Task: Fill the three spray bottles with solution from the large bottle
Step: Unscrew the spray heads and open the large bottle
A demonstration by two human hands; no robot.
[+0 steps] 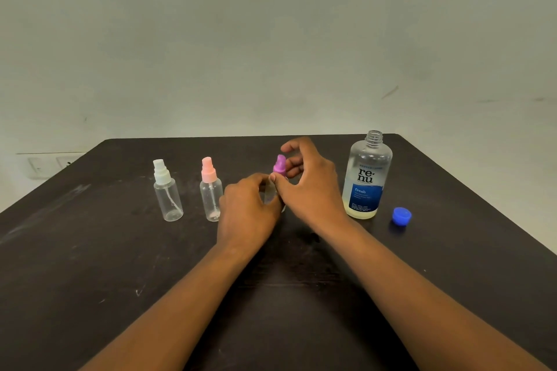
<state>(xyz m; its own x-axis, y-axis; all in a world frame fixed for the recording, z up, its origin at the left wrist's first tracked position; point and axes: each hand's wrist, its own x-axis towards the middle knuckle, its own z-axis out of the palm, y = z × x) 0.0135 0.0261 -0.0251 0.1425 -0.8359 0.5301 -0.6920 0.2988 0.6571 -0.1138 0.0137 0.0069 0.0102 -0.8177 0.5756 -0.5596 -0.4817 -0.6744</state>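
large bottle [366, 178] | label: "re-nu" | blue band: "fresh" | smaller print unreadable

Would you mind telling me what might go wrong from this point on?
The large bottle stands uncapped beside the right hand; a knock from that wrist might spill solution. The blue cap lies loose near the table edge and might get swept off.
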